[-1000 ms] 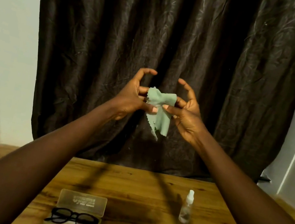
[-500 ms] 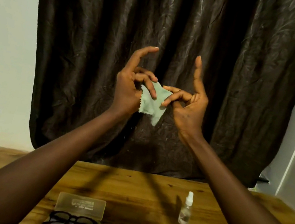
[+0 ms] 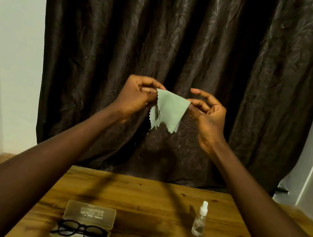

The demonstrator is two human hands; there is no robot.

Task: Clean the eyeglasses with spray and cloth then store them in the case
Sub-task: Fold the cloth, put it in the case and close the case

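Mostly unseen cloth [image 3: 169,108] corners within hands [image 3: 134,96] [image 3: 209,117]

We record both arms raised and stretched forward, hands level and close together. The left hand [image 3: 134,95] has its fingers curled and pinches one upper corner of the cloth [image 3: 169,108]. The right hand [image 3: 208,115] pinches the opposite corner between thumb and fingertip, palm facing us, uppermost finger arched clear.

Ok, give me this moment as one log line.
left hand: pinches cloth corner | right hand: pinches opposite corner | eyeglasses: in open case | spray bottle: upright on table
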